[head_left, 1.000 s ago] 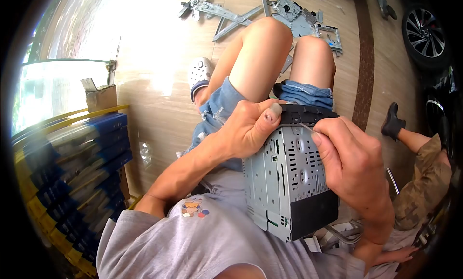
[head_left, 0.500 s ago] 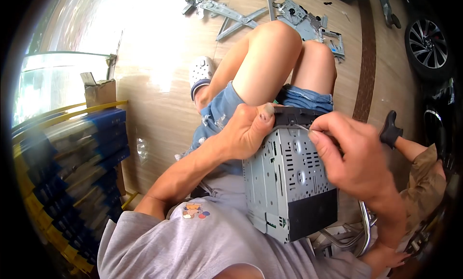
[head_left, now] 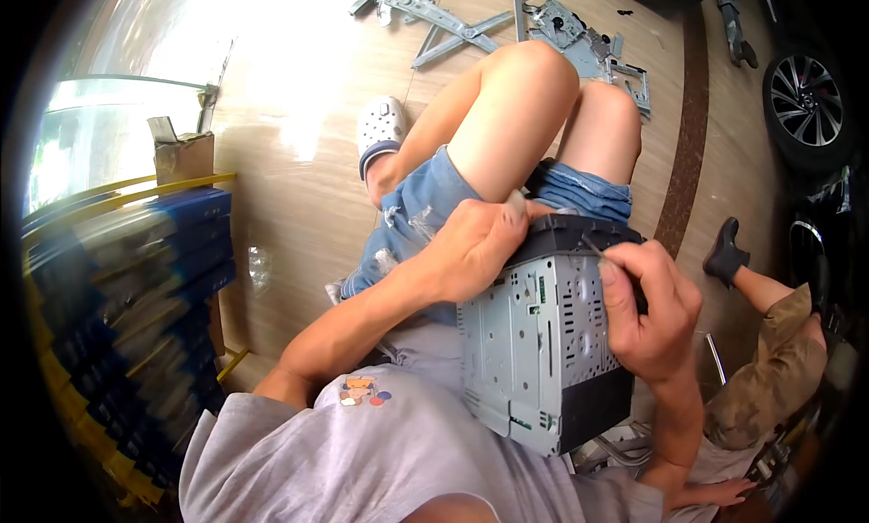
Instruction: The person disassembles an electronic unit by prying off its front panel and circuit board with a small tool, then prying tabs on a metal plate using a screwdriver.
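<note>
A car stereo unit with a perforated metal case rests on my lap, its black front frame toward my knees. My left hand is closed on the left end of that frame, thumb on top. Between the thumb and fingertips of my right hand is a thin metal pick, its tip at the frame's edge. The rest of the pick is hidden by the fingers.
On the floor ahead lie a scissor-shaped metal window regulator and stripped metal parts. Blue boxes are stacked on a yellow rack at left. Another person's leg and a car wheel are at right.
The stereo unit has turned slightly, showing more of its side. My right hand has drawn lower and the pick's tip now sits higher on the black frame.
</note>
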`<state>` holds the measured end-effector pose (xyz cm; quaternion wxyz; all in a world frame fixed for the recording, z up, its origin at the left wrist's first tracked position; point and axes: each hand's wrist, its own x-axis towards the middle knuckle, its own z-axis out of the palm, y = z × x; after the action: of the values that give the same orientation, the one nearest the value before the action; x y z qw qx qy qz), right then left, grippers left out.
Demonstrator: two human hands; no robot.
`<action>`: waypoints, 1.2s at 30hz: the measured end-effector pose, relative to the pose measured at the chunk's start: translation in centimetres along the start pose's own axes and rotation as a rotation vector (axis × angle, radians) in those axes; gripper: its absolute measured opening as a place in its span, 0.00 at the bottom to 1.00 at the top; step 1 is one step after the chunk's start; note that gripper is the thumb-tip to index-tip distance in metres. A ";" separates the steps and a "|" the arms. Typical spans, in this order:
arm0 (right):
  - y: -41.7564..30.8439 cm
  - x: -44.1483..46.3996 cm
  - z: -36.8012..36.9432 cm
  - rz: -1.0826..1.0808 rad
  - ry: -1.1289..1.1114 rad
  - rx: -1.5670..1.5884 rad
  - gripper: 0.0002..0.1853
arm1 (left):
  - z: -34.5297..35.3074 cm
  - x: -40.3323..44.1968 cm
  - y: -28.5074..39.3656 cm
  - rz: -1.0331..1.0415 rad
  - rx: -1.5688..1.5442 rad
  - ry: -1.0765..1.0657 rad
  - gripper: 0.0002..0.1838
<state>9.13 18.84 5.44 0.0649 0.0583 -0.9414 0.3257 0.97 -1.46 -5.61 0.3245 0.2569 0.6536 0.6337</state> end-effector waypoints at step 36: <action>3.9 -2.3 -0.8 -0.033 0.096 0.136 0.09 | 3.3 -2.3 7.5 0.884 0.575 0.043 0.24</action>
<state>10.90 22.49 3.35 0.1110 0.0623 -0.9119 0.3902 4.40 -0.47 2.13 -0.0708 0.5737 0.6368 0.5102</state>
